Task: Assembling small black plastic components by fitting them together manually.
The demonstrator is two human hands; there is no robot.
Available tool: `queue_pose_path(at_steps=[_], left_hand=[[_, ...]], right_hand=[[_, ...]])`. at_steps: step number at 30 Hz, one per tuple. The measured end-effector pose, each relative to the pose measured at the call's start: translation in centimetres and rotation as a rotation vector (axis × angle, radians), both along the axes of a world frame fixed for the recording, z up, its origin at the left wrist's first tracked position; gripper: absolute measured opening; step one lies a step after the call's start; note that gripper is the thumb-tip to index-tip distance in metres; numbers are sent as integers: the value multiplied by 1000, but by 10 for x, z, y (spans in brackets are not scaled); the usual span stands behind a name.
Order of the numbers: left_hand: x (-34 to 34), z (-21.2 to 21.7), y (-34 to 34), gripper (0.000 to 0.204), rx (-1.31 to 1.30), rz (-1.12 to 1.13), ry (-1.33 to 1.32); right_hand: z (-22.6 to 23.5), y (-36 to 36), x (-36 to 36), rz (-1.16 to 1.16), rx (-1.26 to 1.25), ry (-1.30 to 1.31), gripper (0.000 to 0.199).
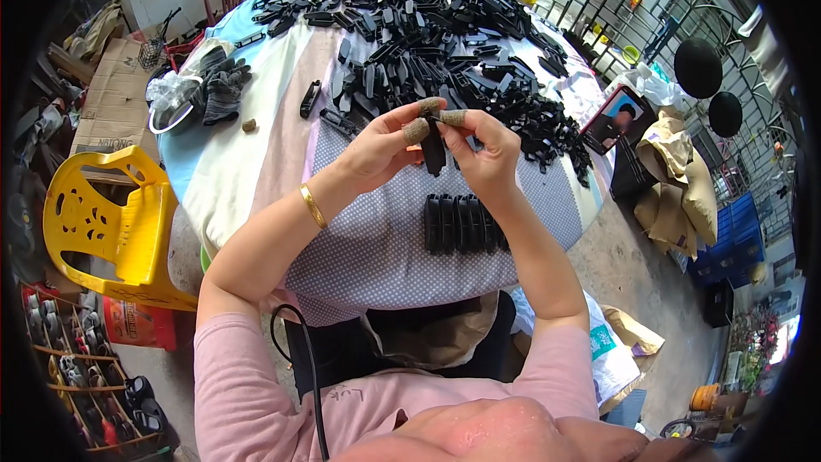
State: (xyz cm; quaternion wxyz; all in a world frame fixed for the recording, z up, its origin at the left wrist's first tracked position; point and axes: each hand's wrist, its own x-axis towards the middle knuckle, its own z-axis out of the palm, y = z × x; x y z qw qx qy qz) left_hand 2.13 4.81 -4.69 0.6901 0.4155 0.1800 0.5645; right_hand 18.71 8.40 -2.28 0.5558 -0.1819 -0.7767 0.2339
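Note:
Between my two hands, above the near half of the table, is a small elongated black plastic part [434,152]. My left hand [389,141] pinches it near its upper end, and my right hand [481,145] grips it from the other side. Brownish tape wraps several fingertips. A bit of orange shows behind the left fingers, too small to name. Below my right hand, a neat row of black plastic pieces [462,224] stands side by side on the dotted cloth. Beyond my hands spreads a large heap of loose black plastic parts [428,34].
The round table wears a striped cloth [248,171]. Dark gloves [225,90] and a white bowl [168,120] with plastic film sit at left. A phone [614,120] stands at the right edge. A yellow chair [141,231] is left; sacks [680,180] and a blue crate [729,239] are right.

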Motion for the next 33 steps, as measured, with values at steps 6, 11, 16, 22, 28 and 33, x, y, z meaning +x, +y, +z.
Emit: queue_pose_path(at_steps=[6,11,16,22,28,33], left_hand=[[1,-5,3,34,-47,88,15],[2,-4,-1,29,-32,108,-36],[-3,-1,1,28,-59,97,-79],[-5,1,3,32,-19,125,2],[4,5,5,35,367,493,874],[-28,-3,23,30,623,863,1592]], right_hand=[[-2,5,3,-91,234,-124,12],[5,-4,4,-77,338,-212,14],[7,-9,4,-40,285,-327,25],[14,-20,4,-169,207,-403,25],[19,-24,58,-367,-58,-370,31],[-1,-37,120,-535,-216,-639,35]])
